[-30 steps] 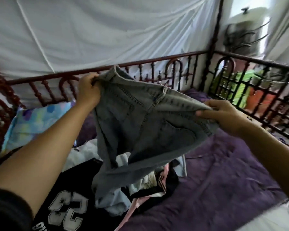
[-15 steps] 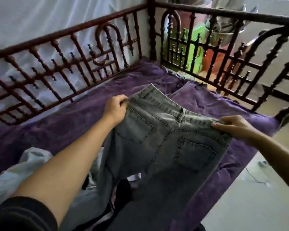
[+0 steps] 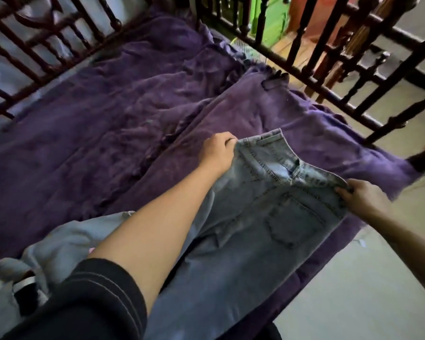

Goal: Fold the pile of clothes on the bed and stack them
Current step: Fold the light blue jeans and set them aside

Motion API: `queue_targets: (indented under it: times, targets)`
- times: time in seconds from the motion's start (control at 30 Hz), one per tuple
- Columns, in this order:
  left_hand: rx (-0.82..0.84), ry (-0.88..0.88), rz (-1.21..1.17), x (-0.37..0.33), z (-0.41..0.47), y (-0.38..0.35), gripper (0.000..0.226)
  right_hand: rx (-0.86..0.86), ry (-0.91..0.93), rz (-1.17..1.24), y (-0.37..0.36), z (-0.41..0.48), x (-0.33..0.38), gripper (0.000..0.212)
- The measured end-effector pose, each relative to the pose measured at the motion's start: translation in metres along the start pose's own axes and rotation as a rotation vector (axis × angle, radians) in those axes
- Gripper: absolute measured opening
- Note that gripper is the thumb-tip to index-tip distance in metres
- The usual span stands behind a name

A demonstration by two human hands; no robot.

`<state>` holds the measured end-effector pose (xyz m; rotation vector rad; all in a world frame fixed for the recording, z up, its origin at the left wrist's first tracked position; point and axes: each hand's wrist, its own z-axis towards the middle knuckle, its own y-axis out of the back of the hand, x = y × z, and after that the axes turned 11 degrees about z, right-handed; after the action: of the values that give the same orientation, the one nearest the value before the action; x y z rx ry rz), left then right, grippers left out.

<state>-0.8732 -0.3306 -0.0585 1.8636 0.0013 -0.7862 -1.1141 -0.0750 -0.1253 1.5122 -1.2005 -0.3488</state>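
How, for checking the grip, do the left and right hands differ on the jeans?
The left hand grips the jeans farther in over the purple bedspread; the right hand grips them near its edge. The left hand's arm ends in a black sleeve; the right hand's arm looks bare. Both hold the waistband spread.

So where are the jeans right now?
In the head view the jeans are at centre-right, held by the waistband between the left hand and right hand, over the purple bedspread near the bed's right edge.
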Motion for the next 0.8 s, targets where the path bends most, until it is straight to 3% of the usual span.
queue_targets:
  times: [0.2,0.3,0.43,0.63,0.7,0.8]
  targets:
    - [0.116,0.234,0.033,0.083,-0.027,-0.025,0.019,0.223,-0.034,-0.228,-0.055,0.022,0.009,0.024]
    - [0.198,0.398,0.08,0.142,-0.076,-0.031,0.018,0.208,0.164,-0.353,-0.076,0.024,0.05,0.036]
    - [0.328,0.563,0.167,0.208,-0.135,-0.048,0.019,0.315,0.432,-0.31,-0.11,0.036,0.133,0.042]
    - [0.323,0.665,0.261,0.286,-0.177,-0.089,0.049,0.435,0.733,-0.318,-0.2,0.058,0.225,0.053]
    - [0.289,0.693,0.275,0.302,-0.19,-0.101,0.037,0.531,0.735,-0.432,-0.224,0.061,0.232,0.062]
    - [0.161,0.697,0.341,0.308,-0.206,-0.1,0.011,0.437,0.752,-0.443,-0.232,0.054,0.227,0.038]
